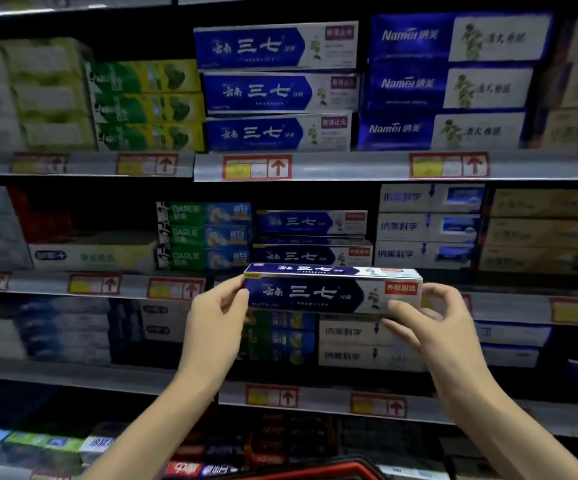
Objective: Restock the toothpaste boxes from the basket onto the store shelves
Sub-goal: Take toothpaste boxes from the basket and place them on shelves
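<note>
red basket [332, 467] cut off at bottom edge, far-left boxes [20, 98] blurred

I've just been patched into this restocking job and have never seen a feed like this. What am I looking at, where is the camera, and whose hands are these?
There is no machine here: a person is working with bare hands. The single picture comes from a wide-angle camera on the person's head, looking forward and down, so the arms reach in from the bottom. The left hand and the right hand each grip one end of a dark blue toothpaste box, held level in front of the store shelves. Behind it on a shelf sits a stack of matching blue boxes, with green Darlie boxes to their left. The red rim at the bottom edge is the basket. The picture's edges are blurred, so the labels there cannot be read.
</note>
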### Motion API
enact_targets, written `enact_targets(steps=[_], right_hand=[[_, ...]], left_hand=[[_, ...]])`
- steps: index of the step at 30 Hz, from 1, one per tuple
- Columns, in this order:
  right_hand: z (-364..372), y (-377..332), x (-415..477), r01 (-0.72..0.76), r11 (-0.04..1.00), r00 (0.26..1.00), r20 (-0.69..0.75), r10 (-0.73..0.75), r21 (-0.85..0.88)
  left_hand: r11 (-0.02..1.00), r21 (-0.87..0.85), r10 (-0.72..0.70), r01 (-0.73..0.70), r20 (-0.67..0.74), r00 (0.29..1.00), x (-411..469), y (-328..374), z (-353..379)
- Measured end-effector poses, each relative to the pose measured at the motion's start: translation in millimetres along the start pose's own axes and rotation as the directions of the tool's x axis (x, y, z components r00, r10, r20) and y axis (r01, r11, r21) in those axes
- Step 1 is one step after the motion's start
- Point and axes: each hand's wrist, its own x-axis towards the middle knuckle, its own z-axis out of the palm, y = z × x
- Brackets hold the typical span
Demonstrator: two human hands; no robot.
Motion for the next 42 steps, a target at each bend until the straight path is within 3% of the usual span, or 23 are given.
enact_targets(steps=[12, 16, 23, 32, 42], right_hand=[[22.5, -7.8, 73.6, 0.217, 0.956, 0.976, 0.009, -0.219, -0.198], [24.0, 1.9, 111.6, 0.199, 0.916, 0.971, -0.058, -0.233, -0.349], [34.6, 7.6, 153.4, 0.229, 0.909, 0.96, -0.072, -0.27, -0.349], [45.1, 8.8, 174.6, 0.196, 0.779, 0.937, -0.12, -0.327, -0.596], [42.3, 13.8, 154.7, 0.182, 0.813, 0.922, -0.19, -0.336, -0.554]], left_hand=[[0.976, 0.184, 0.142, -0.119, -0.119, 0.983, 76.6, -8.7, 23.6], [0.968, 0.217, 0.175, -0.128, -0.214, 0.961, 99.7, -4.7, 28.3], [0.968, 0.238, 0.154, -0.086, -0.283, 0.947, 120.6, -7.1, 39.4], [0.978, 0.207, 0.101, -0.027, -0.357, 0.928, 136.9, -18.3, 48.4], [0.961, 0.273, 0.137, -0.038, -0.354, 0.925, 129.0, -13.6, 43.1]])
